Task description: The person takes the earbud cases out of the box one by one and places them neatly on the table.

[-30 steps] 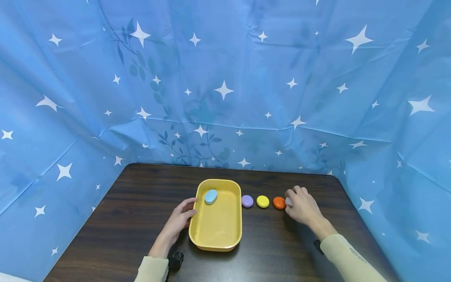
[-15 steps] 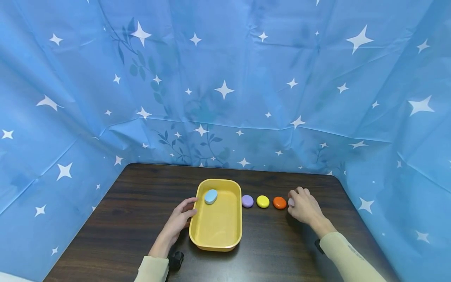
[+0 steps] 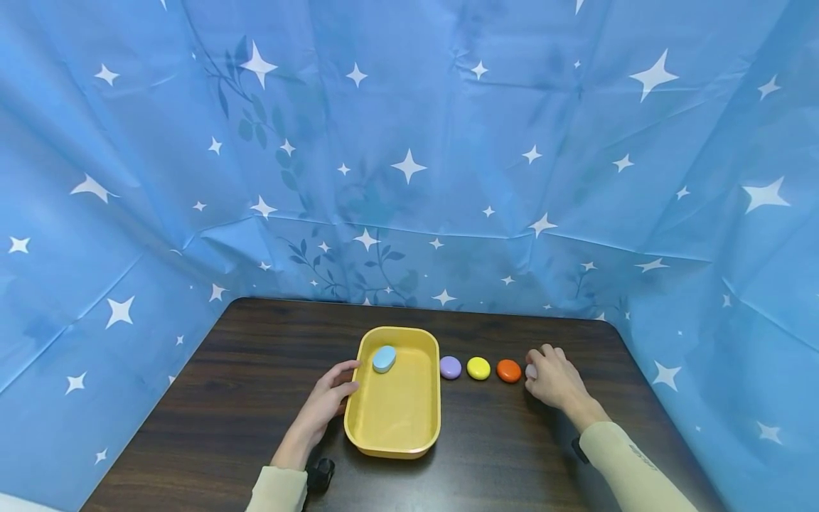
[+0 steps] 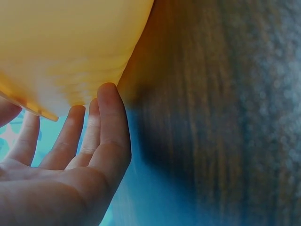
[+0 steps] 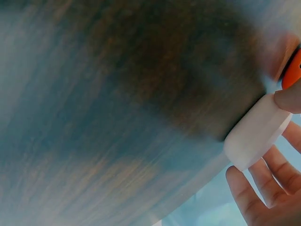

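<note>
A yellow tray [image 3: 392,412] stands at the middle of the table with a light blue oval piece [image 3: 384,359] inside, near its far left corner. My left hand [image 3: 325,402] is at the tray's left side. In the left wrist view, its nearly straight fingers [image 4: 113,113] touch the outer wall. My right hand [image 3: 555,380] pinches a white rounded piece [image 5: 258,132] between thumb and fingers, low at the table. Just left of it lies an orange disc [image 3: 509,370], part of which shows at the right wrist view's edge.
A yellow disc [image 3: 478,368] and a purple disc [image 3: 451,368] continue the row leftward from the orange one, the purple close against the tray's right rim. The dark wooden table [image 3: 243,398] ends at a blue star-patterned curtain [image 3: 409,213] behind and at both sides.
My right hand has shifted slightly right with the white piece, widening the gap to the orange disc. The left hand and the tray stay in place.
</note>
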A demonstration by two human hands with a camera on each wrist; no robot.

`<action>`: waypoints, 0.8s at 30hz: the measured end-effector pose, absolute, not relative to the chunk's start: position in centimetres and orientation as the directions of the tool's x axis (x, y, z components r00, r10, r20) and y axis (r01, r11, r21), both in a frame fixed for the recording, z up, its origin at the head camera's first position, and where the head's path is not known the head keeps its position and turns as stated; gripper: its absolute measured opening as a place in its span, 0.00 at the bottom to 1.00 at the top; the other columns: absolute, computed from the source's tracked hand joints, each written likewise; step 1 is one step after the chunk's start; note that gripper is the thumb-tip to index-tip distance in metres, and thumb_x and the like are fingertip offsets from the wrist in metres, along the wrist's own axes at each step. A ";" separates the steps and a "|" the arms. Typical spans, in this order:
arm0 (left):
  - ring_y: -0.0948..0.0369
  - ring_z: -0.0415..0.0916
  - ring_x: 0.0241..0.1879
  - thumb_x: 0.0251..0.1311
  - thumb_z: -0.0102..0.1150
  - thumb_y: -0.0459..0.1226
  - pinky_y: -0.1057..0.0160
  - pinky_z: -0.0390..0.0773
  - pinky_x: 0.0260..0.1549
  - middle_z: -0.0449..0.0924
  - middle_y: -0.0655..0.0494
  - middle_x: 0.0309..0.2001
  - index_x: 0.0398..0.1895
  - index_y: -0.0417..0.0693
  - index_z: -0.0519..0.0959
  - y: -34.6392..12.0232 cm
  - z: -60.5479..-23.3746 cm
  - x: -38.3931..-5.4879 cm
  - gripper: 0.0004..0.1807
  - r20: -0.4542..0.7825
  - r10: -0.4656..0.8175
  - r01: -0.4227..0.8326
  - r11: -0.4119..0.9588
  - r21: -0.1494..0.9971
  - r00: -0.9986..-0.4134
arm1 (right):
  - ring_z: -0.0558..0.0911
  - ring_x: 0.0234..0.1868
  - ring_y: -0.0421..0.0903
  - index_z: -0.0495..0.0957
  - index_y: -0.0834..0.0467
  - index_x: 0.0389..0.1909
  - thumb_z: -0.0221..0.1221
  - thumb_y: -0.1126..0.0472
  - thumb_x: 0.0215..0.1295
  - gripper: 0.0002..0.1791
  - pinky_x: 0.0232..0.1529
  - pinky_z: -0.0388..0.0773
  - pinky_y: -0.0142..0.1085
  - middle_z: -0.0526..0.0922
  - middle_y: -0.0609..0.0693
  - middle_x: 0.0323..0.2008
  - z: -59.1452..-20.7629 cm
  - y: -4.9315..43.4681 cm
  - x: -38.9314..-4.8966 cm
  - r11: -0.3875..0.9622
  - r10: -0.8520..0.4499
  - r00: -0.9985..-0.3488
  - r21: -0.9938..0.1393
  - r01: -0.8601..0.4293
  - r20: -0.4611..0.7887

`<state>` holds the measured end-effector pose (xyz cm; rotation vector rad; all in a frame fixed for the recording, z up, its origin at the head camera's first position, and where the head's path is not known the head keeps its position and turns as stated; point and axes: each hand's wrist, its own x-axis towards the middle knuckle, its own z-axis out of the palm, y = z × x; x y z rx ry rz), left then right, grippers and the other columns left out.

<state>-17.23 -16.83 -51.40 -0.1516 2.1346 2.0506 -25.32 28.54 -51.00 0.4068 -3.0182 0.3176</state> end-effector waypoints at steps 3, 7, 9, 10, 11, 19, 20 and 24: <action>0.47 0.77 0.57 0.74 0.52 0.34 0.47 0.80 0.50 0.72 0.40 0.65 0.71 0.47 0.69 -16.9 -51.4 -17.3 0.24 -0.198 0.053 -0.196 0.043 0.980 -0.979 | 0.70 0.42 0.58 0.79 0.62 0.46 0.67 0.63 0.54 0.17 0.43 0.74 0.55 0.76 0.60 0.45 -51.0 28.5 -25.4 0.941 -0.259 -0.960 -0.199 -0.275 0.101; 0.47 0.77 0.57 0.74 0.52 0.34 0.48 0.80 0.50 0.72 0.40 0.65 0.72 0.46 0.69 -16.9 -51.5 -17.3 0.24 -0.198 0.057 -0.196 0.036 0.980 -0.978 | 0.70 0.43 0.58 0.79 0.61 0.46 0.67 0.63 0.54 0.17 0.44 0.74 0.55 0.76 0.60 0.46 -51.0 28.5 -25.5 0.941 -0.261 -0.961 -0.197 -0.275 0.092; 0.47 0.77 0.57 0.74 0.52 0.34 0.48 0.80 0.50 0.72 0.39 0.65 0.72 0.46 0.69 -16.9 -51.5 -17.2 0.24 -0.198 0.058 -0.197 0.032 0.980 -0.978 | 0.70 0.43 0.58 0.79 0.61 0.46 0.67 0.64 0.54 0.17 0.43 0.74 0.55 0.75 0.61 0.46 -51.0 28.5 -25.5 0.940 -0.263 -0.961 -0.199 -0.276 0.086; 0.47 0.77 0.57 0.74 0.52 0.34 0.47 0.80 0.50 0.72 0.39 0.65 0.72 0.46 0.69 -17.0 -51.5 -17.2 0.24 -0.199 0.058 -0.198 0.031 0.980 -0.978 | 0.70 0.43 0.58 0.79 0.61 0.46 0.67 0.63 0.54 0.17 0.43 0.74 0.55 0.75 0.61 0.46 -51.0 28.5 -25.4 0.941 -0.262 -0.961 -0.199 -0.274 0.084; 0.47 0.77 0.56 0.74 0.52 0.34 0.47 0.80 0.50 0.72 0.39 0.64 0.71 0.46 0.69 -17.0 -51.5 -17.2 0.24 -0.200 0.056 -0.198 0.031 0.980 -0.978 | 0.70 0.43 0.57 0.79 0.61 0.46 0.67 0.63 0.54 0.17 0.43 0.74 0.55 0.75 0.61 0.46 -51.0 28.5 -25.4 0.941 -0.262 -0.961 -0.201 -0.274 0.084; 0.47 0.77 0.57 0.74 0.52 0.34 0.47 0.80 0.50 0.72 0.40 0.65 0.71 0.47 0.70 -16.8 -51.4 -17.3 0.24 -0.197 0.052 -0.195 0.043 0.980 -0.979 | 0.72 0.45 0.59 0.80 0.61 0.47 0.67 0.61 0.57 0.17 0.45 0.75 0.58 0.77 0.61 0.48 -50.2 29.1 -25.3 0.930 -0.245 -0.962 -0.250 -0.268 0.117; 0.47 0.77 0.57 0.74 0.52 0.34 0.47 0.80 0.50 0.72 0.40 0.65 0.71 0.47 0.70 -16.7 -51.4 -17.3 0.24 -0.198 0.053 -0.196 0.044 0.980 -0.979 | 0.72 0.46 0.59 0.80 0.61 0.47 0.67 0.61 0.58 0.17 0.45 0.75 0.58 0.77 0.61 0.48 -50.0 29.1 -25.2 0.928 -0.241 -0.963 -0.263 -0.264 0.119; 0.47 0.77 0.57 0.73 0.53 0.35 0.48 0.80 0.50 0.72 0.41 0.65 0.70 0.47 0.70 -16.8 -51.5 -17.4 0.24 -0.205 0.041 -0.203 0.046 0.978 -0.978 | 0.72 0.46 0.58 0.80 0.62 0.48 0.64 0.60 0.62 0.15 0.46 0.75 0.58 0.77 0.60 0.48 -49.3 28.9 -25.1 0.914 -0.234 -0.964 -0.308 -0.263 0.128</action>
